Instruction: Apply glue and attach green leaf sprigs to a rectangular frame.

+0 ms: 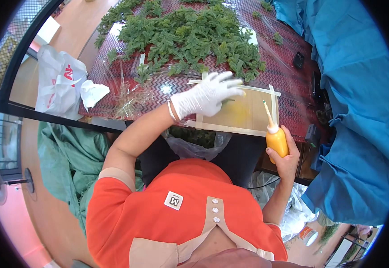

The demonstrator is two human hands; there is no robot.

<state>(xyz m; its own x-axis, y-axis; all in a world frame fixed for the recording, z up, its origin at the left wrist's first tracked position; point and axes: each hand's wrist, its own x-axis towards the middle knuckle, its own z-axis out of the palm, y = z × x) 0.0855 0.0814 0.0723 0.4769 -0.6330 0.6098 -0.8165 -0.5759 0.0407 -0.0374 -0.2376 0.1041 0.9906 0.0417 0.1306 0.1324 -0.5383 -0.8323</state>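
Observation:
My left hand (205, 94), in a white glove, reaches over a tan board (259, 107) edged with pale tape. Its upper fingers are stretched out and spread, a little blurred; the thumb side is partly hidden. A yellow smear (241, 115) marks the board beside it, and a bit of green shows just under the hand. My bare right hand (288, 156) is wrapped round a yellow squeeze bottle (276, 142), held upright near the board's right corner. The bottle's long pale nozzle points up and has a green tip. Beyond the left hand lies a heap of green artificial sprigs (181, 38).
A red patterned tabletop (288, 80) under clear plastic carries the board and sprigs. To the left are a white plastic bag (60, 80) and crumpled white paper (94, 93). Blue cloth (355, 107) hangs along the right. A small black object (298, 59) lies near the right edge.

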